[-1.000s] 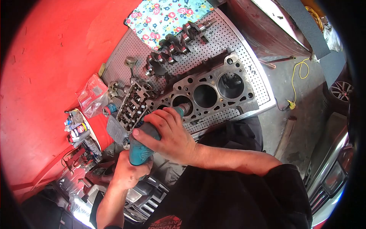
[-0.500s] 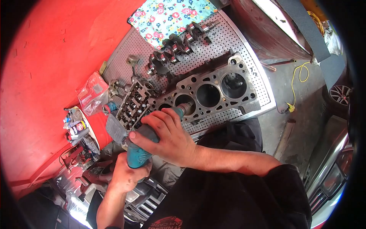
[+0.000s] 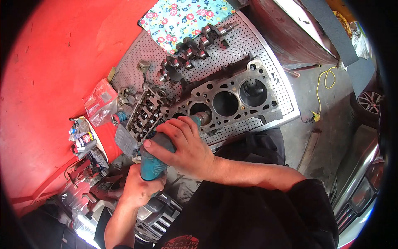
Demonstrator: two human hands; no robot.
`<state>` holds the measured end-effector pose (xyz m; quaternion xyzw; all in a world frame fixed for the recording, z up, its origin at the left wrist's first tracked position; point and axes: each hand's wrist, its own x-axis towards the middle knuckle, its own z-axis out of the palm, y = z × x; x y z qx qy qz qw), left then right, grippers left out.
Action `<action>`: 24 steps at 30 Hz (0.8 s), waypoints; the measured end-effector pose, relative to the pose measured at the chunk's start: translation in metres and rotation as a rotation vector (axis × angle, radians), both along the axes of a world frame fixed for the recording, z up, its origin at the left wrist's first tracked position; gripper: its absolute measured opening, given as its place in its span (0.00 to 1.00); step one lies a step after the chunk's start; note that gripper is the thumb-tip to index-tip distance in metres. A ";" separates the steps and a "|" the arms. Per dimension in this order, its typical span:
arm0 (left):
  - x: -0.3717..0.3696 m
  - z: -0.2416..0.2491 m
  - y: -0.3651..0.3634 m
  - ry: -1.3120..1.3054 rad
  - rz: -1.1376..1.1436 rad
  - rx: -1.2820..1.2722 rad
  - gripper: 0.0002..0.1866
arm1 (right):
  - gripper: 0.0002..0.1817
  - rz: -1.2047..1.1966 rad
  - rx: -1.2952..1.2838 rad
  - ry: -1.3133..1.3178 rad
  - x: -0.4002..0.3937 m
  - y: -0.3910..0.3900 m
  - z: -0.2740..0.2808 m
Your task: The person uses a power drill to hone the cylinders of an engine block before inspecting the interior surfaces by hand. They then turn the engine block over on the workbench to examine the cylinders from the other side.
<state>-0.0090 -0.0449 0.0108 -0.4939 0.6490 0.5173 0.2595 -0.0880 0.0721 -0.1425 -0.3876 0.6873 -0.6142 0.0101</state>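
A teal and black power drill (image 3: pixel 152 167) is held in both hands. My left hand (image 3: pixel 141 186) is wrapped round its handle end. My right hand (image 3: pixel 188 147) lies over the drill body, its fingers curled over the front and its thumb on the near side. The drill's front end (image 3: pixel 202 118) points into a bore of the grey engine block (image 3: pixel 239 89); the tool's tip is hidden inside. Beside the block on the left rests a cylinder head (image 3: pixel 146 112). A crankshaft (image 3: pixel 190 52) lies beyond the block.
The parts rest on a perforated metal table (image 3: pixel 130 62). A floral cloth (image 3: pixel 186 18) covers its far edge. Pistons with rods (image 3: pixel 143 66), a plastic bag (image 3: pixel 100 101) and a red container (image 3: pixel 105 139) are at the left. A yellow cord (image 3: pixel 319 89) lies on the floor at the right.
The drill and my right hand have shifted very slightly to the right. My left hand still grips the handle end.
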 end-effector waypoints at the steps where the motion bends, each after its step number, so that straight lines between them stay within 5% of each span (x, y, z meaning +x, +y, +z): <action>1: 0.001 0.000 0.000 -0.001 -0.002 -0.003 0.04 | 0.35 0.002 0.000 -0.001 0.000 0.000 0.000; 24: -0.005 -0.045 -0.002 -0.070 -0.073 -0.040 0.05 | 0.39 0.034 -0.025 -0.085 0.001 0.002 -0.045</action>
